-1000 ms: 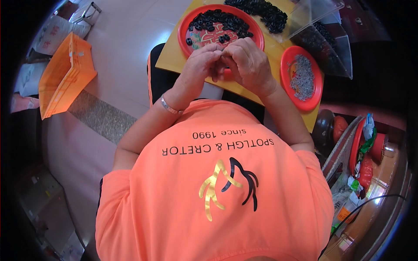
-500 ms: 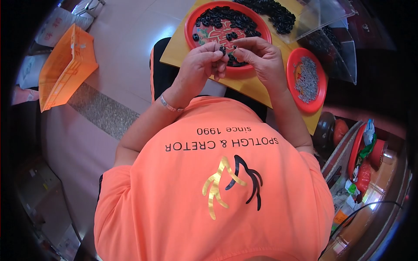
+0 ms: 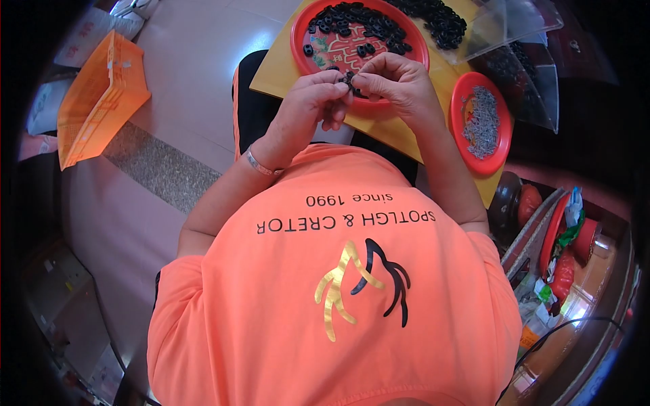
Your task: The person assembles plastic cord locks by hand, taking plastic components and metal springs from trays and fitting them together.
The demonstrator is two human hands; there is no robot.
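Note:
My left hand (image 3: pixel 315 101) pinches a small black part (image 3: pixel 347 79) over the near rim of a round red tray (image 3: pixel 298 57). Facing it, my right hand (image 3: pixel 399 88) has thumb and forefinger closed at the same part; whether they hold a separate piece is too small to tell. Many black parts (image 3: pixel 359 19) lie in the tray, mostly along its far side, with a few loose ones nearer the middle. To the right, a smaller red plate (image 3: pixel 502 149) holds a heap of thin grey metal pieces (image 3: pixel 482 122).
The trays stand on a yellow board (image 3: pixel 271 74). More black parts (image 3: pixel 440 24) are heaped at its far side, beside a clear plastic container (image 3: pixel 542 88). An orange crate (image 3: pixel 101 101) is on the floor at left. Shelves with bags (image 3: pixel 565 271) are at right.
My hands were together, then apart half a second ago; now the right fingers have come back to the black part in the left. The view has shifted slightly.

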